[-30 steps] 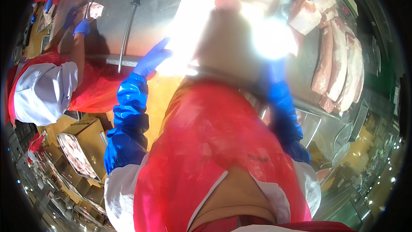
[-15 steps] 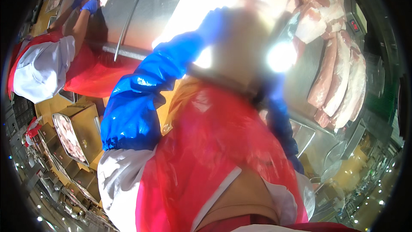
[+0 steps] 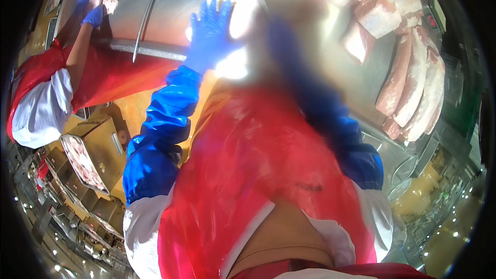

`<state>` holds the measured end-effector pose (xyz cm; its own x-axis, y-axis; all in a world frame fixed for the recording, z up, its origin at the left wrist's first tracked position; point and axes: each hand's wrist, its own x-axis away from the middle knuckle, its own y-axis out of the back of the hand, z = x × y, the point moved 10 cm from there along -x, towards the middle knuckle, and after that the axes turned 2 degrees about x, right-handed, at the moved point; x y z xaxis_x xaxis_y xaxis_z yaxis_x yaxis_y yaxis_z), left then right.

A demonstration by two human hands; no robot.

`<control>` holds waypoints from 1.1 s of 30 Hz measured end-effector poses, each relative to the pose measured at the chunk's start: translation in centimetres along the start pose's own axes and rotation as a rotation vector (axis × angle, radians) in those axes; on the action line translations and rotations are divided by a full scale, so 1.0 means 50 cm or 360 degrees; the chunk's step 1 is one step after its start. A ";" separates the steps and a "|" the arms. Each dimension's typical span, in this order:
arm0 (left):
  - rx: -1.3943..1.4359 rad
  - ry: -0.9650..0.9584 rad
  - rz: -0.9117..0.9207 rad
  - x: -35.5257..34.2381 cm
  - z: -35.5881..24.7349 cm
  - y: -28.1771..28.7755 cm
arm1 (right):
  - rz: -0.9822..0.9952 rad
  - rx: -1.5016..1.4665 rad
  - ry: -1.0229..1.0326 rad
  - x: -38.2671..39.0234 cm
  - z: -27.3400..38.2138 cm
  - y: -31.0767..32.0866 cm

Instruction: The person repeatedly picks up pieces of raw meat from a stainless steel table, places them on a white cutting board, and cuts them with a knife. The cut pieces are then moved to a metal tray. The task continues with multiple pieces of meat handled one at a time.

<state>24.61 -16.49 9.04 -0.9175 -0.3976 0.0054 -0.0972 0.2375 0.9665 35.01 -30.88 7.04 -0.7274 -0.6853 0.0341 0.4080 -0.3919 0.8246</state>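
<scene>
The white cutting board lies on the steel worktop right in front of you, washed out by glare so its edges are hard to trace. Your left hand, in a blue glove, rests flat on its near left corner with the fingers spread, gripping nothing. Your right hand is lost in a motion blur above the board; you can follow the dark blue sleeve upward, but you cannot tell whether that hand is spread or clamped on anything. To your right, slabs of raw pork lie side by side along the worktop's curved edge, with more cuts piled at the top, partly cut off by the frame. A long knife lies on the steel just left of the board, its tip over the rounded front edge of the worktop. At the far left, a co-worker in a red apron and white sleeve holds a small piece of meat with blue-gloved hands. Below them, beside your left elbow, stands a rectangular metal tray full of pinkish meat, with more trays stacked behind it. Between knife and board the steel is bare. Your own red apron hides the worktop's near edge.
</scene>
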 end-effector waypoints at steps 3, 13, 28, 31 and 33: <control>-0.0078 -0.0083 0.0046 -0.019 0.003 -0.078 | 0.0239 0.0175 -0.0088 0.043 -0.047 -0.037; 0.0132 -0.0218 -0.0226 -0.022 -0.006 -0.080 | 0.0209 0.0112 -0.0326 -0.069 -0.047 -0.077; 0.1698 -0.0212 0.0741 -0.353 0.042 0.004 | -0.0360 -0.0169 -0.0392 0.359 -0.178 0.216; 0.1475 -0.0385 0.0622 -0.389 0.027 0.005 | -0.0287 -0.1316 -0.0901 0.288 -0.237 0.117; 0.1310 -0.0399 0.0445 -0.366 -0.071 0.081 | -0.0334 -0.1863 -0.1042 0.248 -0.233 0.082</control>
<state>42.36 -11.40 13.75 -0.9968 -0.0485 0.0633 -0.0150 0.8936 0.4487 34.08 -48.14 4.24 -0.8263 -0.2623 0.4983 0.2453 -0.9642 -0.1008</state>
